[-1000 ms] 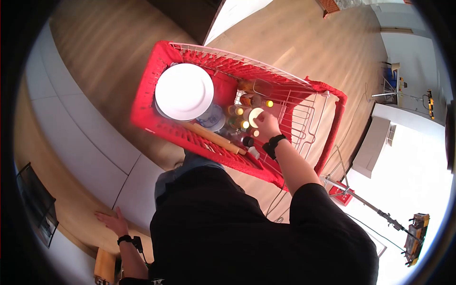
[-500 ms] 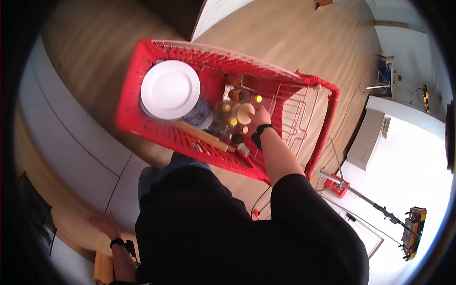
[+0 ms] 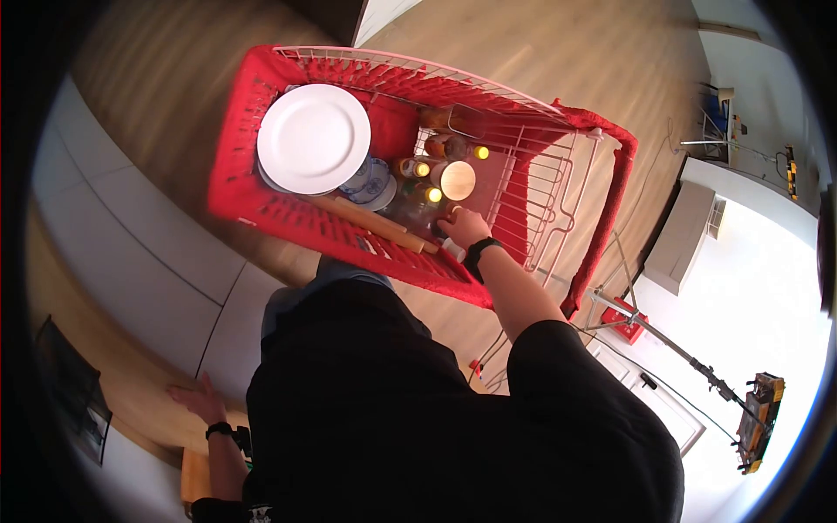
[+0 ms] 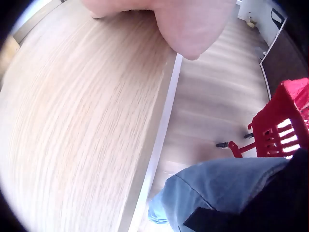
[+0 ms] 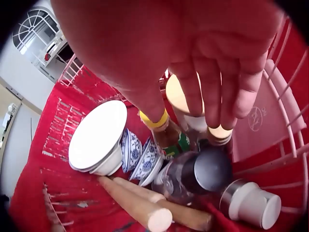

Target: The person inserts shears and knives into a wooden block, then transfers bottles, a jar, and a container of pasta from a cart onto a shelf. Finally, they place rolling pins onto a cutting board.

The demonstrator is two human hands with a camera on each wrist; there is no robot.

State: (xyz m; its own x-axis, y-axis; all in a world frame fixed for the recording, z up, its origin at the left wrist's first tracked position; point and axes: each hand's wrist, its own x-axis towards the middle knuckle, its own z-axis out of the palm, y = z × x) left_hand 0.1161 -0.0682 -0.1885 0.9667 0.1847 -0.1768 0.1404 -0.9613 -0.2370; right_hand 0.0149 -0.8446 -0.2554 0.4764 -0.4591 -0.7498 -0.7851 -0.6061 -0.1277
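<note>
Apparently at the selecting stage, with right grip [image 3: 465, 227] released and outstretched beside the dark-lidded jar [image 5: 193, 175], inside the red cart [image 3: 234, 166] near its closest long edge; with left grip [image 3: 202, 403] loose at the edge of the bench [image 4: 91, 106]. Next, probably needing to curl round that jar.

A bare right hand [image 5: 174, 53], fingers extended, hangs near a black-lidded clear bottle [image 5: 213, 169] inside a red slatted cart [image 5: 29, 183], round white dishes [image 5: 99, 133] stacked along one edge.
</note>
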